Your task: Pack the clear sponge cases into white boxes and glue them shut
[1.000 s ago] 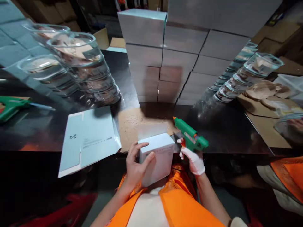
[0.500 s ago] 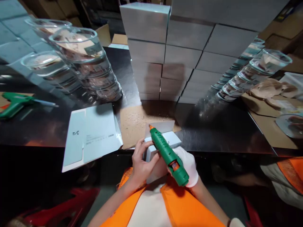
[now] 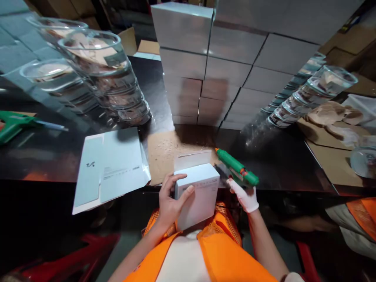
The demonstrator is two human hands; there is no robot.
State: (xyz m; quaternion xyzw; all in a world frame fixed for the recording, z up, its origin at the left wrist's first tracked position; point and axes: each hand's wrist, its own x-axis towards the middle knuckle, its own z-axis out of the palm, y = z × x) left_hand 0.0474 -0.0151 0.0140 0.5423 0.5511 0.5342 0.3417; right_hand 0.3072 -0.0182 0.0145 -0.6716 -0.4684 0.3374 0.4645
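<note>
Gripping the white box (image 3: 197,196) at the worktop (image 3: 279,164) edge, left hand (image 3: 170,205) fingers wrap it; the gloved right hand (image 3: 245,196) clenches a glue gun (image 3: 236,170) over bare worktop.

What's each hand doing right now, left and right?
Left hand: bare, closed around the white box, gripping its left side.
Right hand: gloved, closed on the green glue gun, nozzle pointing away beside the box.

A packing workshop; stacked grey boxes (image 3: 205,70), piled clear lids (image 3: 100,74), cardboard cartons (image 3: 346,39) behind.
</note>
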